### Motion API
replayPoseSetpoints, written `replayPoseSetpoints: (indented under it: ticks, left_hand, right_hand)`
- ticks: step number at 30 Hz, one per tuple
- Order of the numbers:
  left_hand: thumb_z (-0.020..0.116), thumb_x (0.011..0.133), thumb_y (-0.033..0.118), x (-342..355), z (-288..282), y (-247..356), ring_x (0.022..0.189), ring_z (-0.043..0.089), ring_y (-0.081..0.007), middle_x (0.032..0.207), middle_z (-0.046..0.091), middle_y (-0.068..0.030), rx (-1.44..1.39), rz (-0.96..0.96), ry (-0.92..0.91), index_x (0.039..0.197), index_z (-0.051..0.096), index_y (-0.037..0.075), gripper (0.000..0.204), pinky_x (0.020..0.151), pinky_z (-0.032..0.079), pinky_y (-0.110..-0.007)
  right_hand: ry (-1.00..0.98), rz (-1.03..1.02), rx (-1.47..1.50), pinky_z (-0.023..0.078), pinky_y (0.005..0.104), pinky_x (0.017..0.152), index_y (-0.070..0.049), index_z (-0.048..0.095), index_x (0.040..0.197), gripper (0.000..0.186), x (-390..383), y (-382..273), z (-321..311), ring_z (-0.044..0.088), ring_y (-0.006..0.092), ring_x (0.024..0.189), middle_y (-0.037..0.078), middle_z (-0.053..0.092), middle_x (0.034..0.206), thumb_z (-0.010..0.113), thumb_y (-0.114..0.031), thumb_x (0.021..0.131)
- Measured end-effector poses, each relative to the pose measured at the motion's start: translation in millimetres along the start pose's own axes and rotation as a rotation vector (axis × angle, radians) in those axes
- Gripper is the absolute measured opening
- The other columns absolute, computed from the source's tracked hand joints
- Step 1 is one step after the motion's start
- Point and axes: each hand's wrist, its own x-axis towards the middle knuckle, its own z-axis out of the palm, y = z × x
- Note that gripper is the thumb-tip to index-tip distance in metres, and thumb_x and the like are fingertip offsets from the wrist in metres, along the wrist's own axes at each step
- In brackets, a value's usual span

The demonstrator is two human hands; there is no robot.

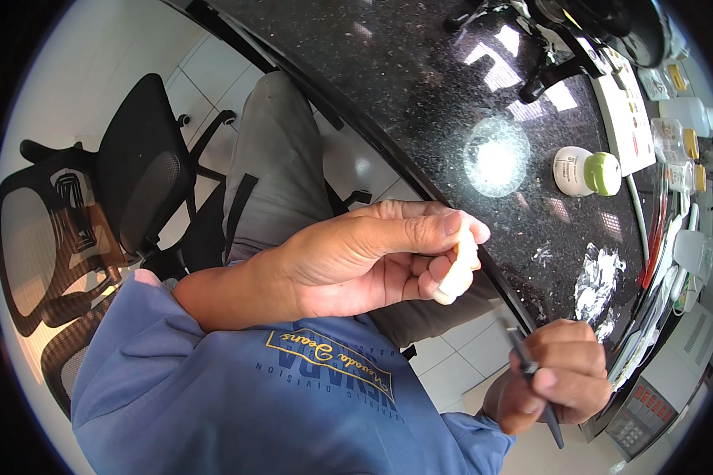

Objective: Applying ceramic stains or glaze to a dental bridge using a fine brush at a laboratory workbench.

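Note:
My left hand (356, 261) pinches a small cream-white dental bridge (457, 275) between thumb and fingers, just off the table's front edge. Its surface is bumpy and tooth-shaped, and the fingers hide part of it. Lower and to the right, my right hand (570, 370) is closed round a slim black pen-like tool (523, 354). One end of the tool points up toward the dental bridge, the other sticks out below the hand. Tool and bridge are apart.
The dark speckled table (404, 95) carries a white jar with a green lid (574, 171) and crumpled or smeared white material (597, 283). A black stand (558, 71) and several yellow-capped bottles (669, 141) stand farther off. A device with red digits (650, 412) is lower right; black chairs (146, 142) stand left.

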Motion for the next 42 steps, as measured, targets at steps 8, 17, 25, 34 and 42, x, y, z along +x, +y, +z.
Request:
replayPoseSetpoints:
  ticks: [8,17,25,34,42]
  left_hand:
    - [0.061,0.088,0.020,-9,-1,-7,0.081,0.053,-0.0168,0.087,0.058,-0.0079,0.128,0.108,0.036,0.099,0.056,0.006,0.018,0.070,0.046,-0.028]
    - [0.058,0.089,0.010,-4,-7,-16,0.089,0.058,-0.0123,0.103,0.060,-0.0101,0.168,0.362,0.010,0.103,0.059,0.006,0.014,0.080,0.051,-0.023]
    - [0.056,0.090,0.007,-5,-8,-19,0.090,0.056,-0.0121,0.107,0.057,-0.0080,0.024,0.316,0.014,0.103,0.057,0.006,0.013,0.083,0.049,-0.024]
    - [0.055,0.090,0.004,-2,-12,-24,0.095,0.058,-0.0162,0.108,0.059,-0.0114,0.137,0.421,-0.013,0.102,0.056,0.005,0.012,0.084,0.050,-0.027]
    - [0.059,0.087,0.004,2,-12,-28,0.083,0.059,-0.0149,0.100,0.060,-0.0140,0.440,0.563,0.048,0.096,0.052,0.009,0.013,0.074,0.048,-0.028]
  right_hand:
    - [0.480,0.324,-0.368,0.041,0.0208,0.048,-0.004,0.053,0.096,0.019,-12,-16,-7,0.052,0.0125,0.054,0.013,0.054,0.070,0.060,-0.015,0.083]
    - [0.427,0.481,-0.319,0.049,0.0220,0.053,0.003,0.051,0.083,0.016,-18,-16,-5,0.058,0.0136,0.055,0.016,0.059,0.070,0.061,0.004,0.071]
    - [0.370,0.481,-0.381,0.047,0.0219,0.049,0.004,0.051,0.081,0.016,-15,-11,-3,0.056,0.0127,0.052,0.017,0.059,0.068,0.060,0.004,0.068]
    - [0.388,0.467,-0.369,0.045,0.0211,0.047,0.004,0.051,0.081,0.016,-17,-11,-2,0.055,0.0129,0.052,0.017,0.058,0.067,0.059,0.005,0.066]
    - [0.395,0.446,-0.391,0.042,0.0218,0.048,0.004,0.051,0.079,0.018,-19,-9,-2,0.053,0.0140,0.052,0.017,0.058,0.065,0.060,0.004,0.064]
